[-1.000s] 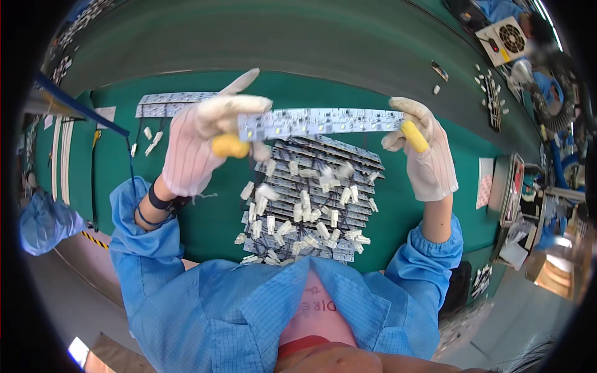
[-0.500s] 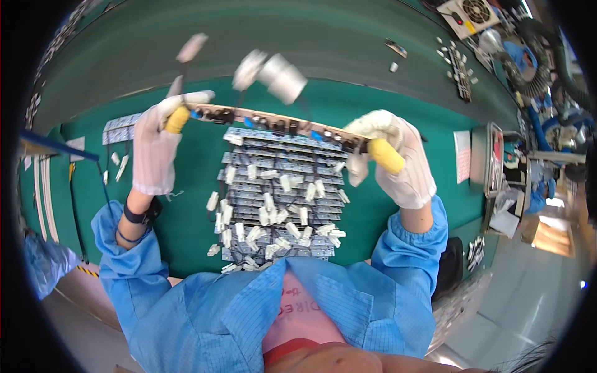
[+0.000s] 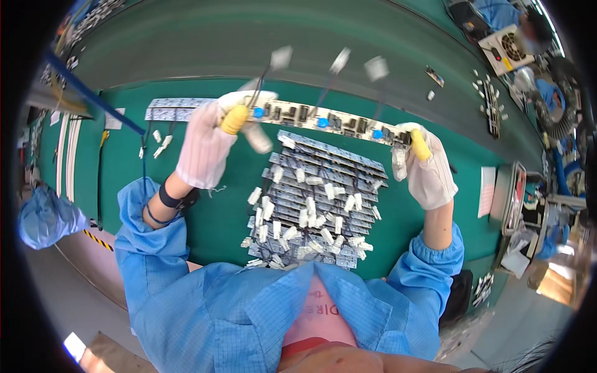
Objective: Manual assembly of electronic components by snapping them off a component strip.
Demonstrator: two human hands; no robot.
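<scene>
Right now I hold a long, narrow circuit board (image 3: 336,124) in the air, just above the far part of the green counter (image 3: 211,239), its side with dark components and three round blue parts turned toward me. It slants slightly, the left end farther from my body than the right. Wires rise from it on the far side to white plugs (image 3: 340,60), a little blurred. My left grip (image 3: 208,143), in a white glove with a yellow finger cover (image 3: 234,119), is closed on the left end; my right grip (image 3: 430,168), gloved likewise with a yellow cover (image 3: 420,144), pinches the right end. Nearer to me, below the held board and between my forearms, lies a pile of similar boards (image 3: 339,152) in overlapping rows, many white connectors (image 3: 311,205) strewn over them on dark leads. Beyond my left grip, two board strips (image 3: 177,104) lie side by side, loose connectors (image 3: 163,146) near them. A dark band (image 3: 174,199) circles my left wrist. Out to the right I see a sheet with red marks (image 3: 487,189) beside a metal tray (image 3: 497,211). Past the counter runs a dark grey surface (image 3: 205,46), with a narrow dark strip (image 3: 493,110) among small white pieces on its right side.
</scene>
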